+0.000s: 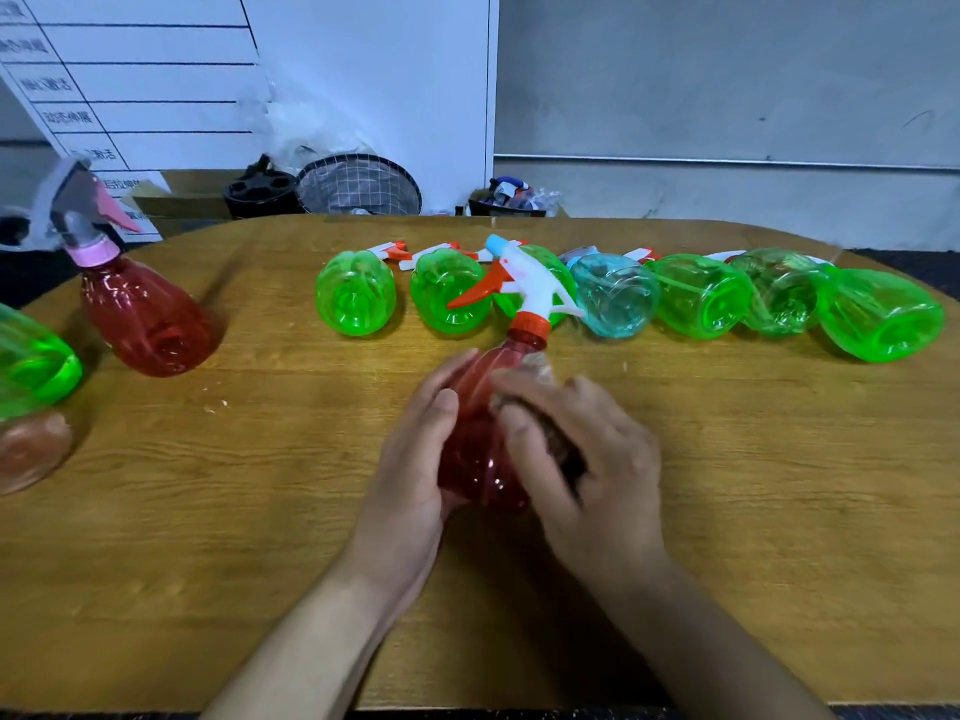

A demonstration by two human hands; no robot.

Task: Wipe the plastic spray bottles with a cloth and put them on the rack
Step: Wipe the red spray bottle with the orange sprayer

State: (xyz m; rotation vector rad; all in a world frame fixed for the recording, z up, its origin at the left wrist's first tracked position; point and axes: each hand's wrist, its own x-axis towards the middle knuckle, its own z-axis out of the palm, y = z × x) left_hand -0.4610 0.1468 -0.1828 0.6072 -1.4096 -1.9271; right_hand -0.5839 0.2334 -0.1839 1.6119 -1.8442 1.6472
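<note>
My left hand grips a red spray bottle with a white and orange trigger head, held above the wooden table. My right hand presses a dark cloth against the bottle's right side; the cloth is mostly hidden under my fingers. Behind it, several green spray bottles and one pale blue bottle lie on their sides in a row. No rack is in sight.
A red bottle with a pink and grey head stands at the left. A green bottle and a brownish one sit at the left edge. A wire basket and a white board stand behind the table.
</note>
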